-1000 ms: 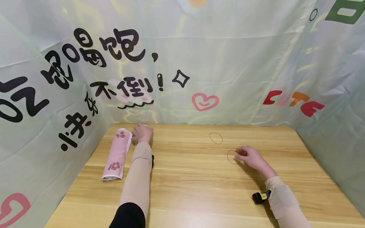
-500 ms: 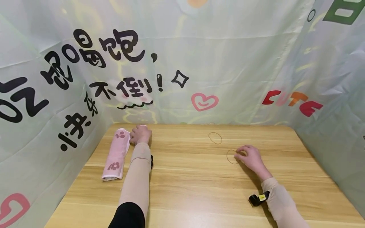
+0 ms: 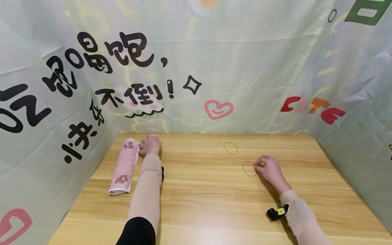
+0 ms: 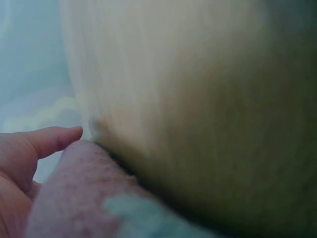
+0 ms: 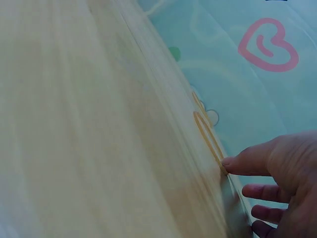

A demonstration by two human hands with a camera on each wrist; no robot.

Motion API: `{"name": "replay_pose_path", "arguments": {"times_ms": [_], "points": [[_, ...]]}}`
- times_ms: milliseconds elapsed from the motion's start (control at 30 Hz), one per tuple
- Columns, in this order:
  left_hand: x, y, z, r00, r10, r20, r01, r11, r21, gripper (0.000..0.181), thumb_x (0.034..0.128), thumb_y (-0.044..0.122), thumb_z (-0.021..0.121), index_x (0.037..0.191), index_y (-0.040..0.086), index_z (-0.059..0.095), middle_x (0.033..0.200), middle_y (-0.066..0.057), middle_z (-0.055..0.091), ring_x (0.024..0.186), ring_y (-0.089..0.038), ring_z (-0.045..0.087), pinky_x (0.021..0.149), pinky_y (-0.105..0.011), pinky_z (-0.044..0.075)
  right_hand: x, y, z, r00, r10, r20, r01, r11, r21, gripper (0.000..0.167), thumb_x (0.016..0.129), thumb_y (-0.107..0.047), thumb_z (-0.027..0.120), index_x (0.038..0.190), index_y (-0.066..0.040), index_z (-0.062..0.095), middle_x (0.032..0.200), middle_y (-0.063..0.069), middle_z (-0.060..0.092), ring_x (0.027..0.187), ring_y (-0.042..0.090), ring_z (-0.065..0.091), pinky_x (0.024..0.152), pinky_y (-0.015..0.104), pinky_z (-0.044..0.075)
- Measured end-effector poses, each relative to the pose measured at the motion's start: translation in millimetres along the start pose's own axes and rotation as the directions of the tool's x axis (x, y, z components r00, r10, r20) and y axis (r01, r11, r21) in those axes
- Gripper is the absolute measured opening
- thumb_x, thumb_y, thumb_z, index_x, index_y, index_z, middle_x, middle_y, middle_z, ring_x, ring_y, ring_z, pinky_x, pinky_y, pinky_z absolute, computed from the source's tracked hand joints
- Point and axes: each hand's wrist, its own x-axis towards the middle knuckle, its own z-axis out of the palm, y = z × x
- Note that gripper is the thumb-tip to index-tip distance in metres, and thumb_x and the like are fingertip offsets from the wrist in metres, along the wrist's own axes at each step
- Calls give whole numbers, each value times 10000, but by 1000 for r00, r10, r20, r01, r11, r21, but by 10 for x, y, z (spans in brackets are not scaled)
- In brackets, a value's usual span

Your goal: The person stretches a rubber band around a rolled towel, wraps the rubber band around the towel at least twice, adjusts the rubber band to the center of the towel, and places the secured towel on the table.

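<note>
On the table's left lies a rolled pink towel [image 3: 124, 166] with darker flower prints and white edging. Just right of it, my left hand [image 3: 150, 145] grips a second pink roll [image 4: 84, 188], fuzzy in the left wrist view. In the head view the hand and forearm cover nearly all of that roll; only its pale far end shows. The left thumb stretches out past the roll's far end. At right, my right hand [image 3: 268, 169] pinches the near right side of a thin tan rubber band [image 3: 244, 169], which lies on the table. Another rubber band [image 3: 230, 148] lies further back.
The wooden table [image 3: 202, 204] meets a printed fabric backdrop [image 3: 260, 68] at its back and along both sides. A black wrist camera [image 3: 277, 213] with a yellow label hangs at the right forearm.
My left hand has shifted slightly left, nearer the first towel roll, and the second roll's end shows more. The right thumb and fingertips have drawn closer together on the rubber band's edge.
</note>
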Motion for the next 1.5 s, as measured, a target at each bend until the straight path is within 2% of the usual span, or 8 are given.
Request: {"name": "replay_pose_path", "arguments": {"times_ms": [200, 433, 533, 667, 800, 933, 1167, 1500], "points": [[-22, 19, 10, 1000, 10, -17, -10, 1000, -20, 469, 1001, 204, 373, 1423, 2, 346, 1441, -298, 327, 1338, -467, 296, 998, -674, 332, 14, -21, -12, 1000, -14, -6, 14, 999, -35, 90, 821, -45, 704, 746, -5, 676, 1117, 315, 638, 1094, 509, 549, 993, 610, 375], [-65, 55, 22, 999, 31, -36, -32, 999, -32, 439, 983, 206, 338, 1364, 10, 434, 1383, -304, 378, 1302, -454, 321, 970, -659, 367, -4, -73, -22, 998, -19, 52, 25, 992, -120, 134, 858, -47, 652, 729, -16, 628, 1156, 310, 615, 1145, 524, 496, 1028, 603, 320], [-82, 76, 28, 999, 47, -20, -47, 998, -34, 448, 967, 242, 349, 1334, 19, 476, 1367, -311, 379, 1295, -464, 312, 965, -663, 360, -28, -108, -34, 997, 0, 76, 10, 990, -138, 147, 875, -57, 626, 735, -21, 600, 1194, 301, 581, 1180, 541, 444, 981, 634, 341], [-111, 95, 29, 998, 65, -2, -65, 998, -21, 456, 936, 259, 413, 1330, 43, 489, 1378, -306, 382, 1291, -473, 320, 980, -658, 341, -51, -127, -41, 995, 32, 97, -20, 993, -115, 146, 892, -76, 600, 757, -22, 588, 1241, 288, 531, 1221, 551, 379, 906, 682, 357], [-166, 115, 13, 996, 86, 14, -86, 996, 1, 459, 931, 250, 438, 1342, 53, 488, 1386, -293, 407, 1287, -472, 334, 987, -651, 341, -51, -122, -46, 992, 47, 121, -38, 996, -80, 142, 906, -86, 594, 785, -12, 591, 1266, 296, 500, 1243, 545, 342, 903, 698, 338], [-192, 127, 19, 994, 105, 23, -105, 994, 17, 442, 926, 227, 430, 1322, 47, 507, 1374, -287, 428, 1283, -471, 338, 992, -641, 336, -48, -126, -65, 989, 62, 133, -55, 997, -53, 131, 911, -81, 583, 804, -6, 588, 1280, 300, 489, 1251, 548, 327, 919, 705, 328], [-252, 154, 40, 992, 129, 2, -129, 991, 30, 411, 925, 232, 446, 1275, 40, 543, 1304, -266, 491, 1225, -465, 409, 976, -629, 354, -47, -118, -94, 995, 37, 91, -33, 998, -49, 106, 891, -49, 563, 796, -4, 578, 1229, 311, 519, 1189, 565, 382, 965, 650, 329], [-318, 216, 71, 991, 111, 69, -114, 993, 33, 442, 962, 239, 361, 1331, 44, 506, 1361, -278, 452, 1239, -460, 389, 988, -635, 320, -31, -108, -134, 995, 26, 100, -24, 999, -23, 108, 902, -45, 551, 827, 29, 575, 1244, 361, 487, 1207, 566, 351, 1037, 618, 262]]}}
